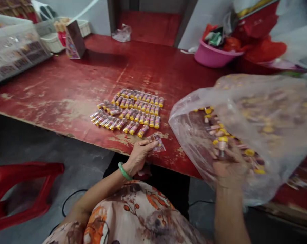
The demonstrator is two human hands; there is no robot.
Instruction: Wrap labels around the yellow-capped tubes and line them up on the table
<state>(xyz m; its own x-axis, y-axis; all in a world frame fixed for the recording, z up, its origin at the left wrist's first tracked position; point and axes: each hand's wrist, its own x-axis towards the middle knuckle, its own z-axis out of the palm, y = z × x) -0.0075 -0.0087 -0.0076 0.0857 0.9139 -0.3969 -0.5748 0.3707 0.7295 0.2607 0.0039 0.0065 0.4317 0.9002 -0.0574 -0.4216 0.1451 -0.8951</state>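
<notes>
Near the table's front edge, my left hand point(140, 154) pinches a small clear printed packet point(157, 142) between thumb and fingers. Just beyond it lie several rows of small wrapped tubes point(138, 110) with yellow caps and purple-pink labels. To the right, my right hand point(228, 161) reaches into the mouth of a large clear plastic bag point(191, 142). A small yellow-capped tube point(222, 145) is upright at its fingers, which are blurred. More loose yellow-capped tubes point(250, 152) fill the bag around that hand.
A white crate point(18, 54) of packets and a cardboard display box point(75, 40) stand at the back left. A pink basin point(214, 57) with bags in it sits at the back right. The red stool point(28, 169) is at the lower left, below the red table point(49, 98).
</notes>
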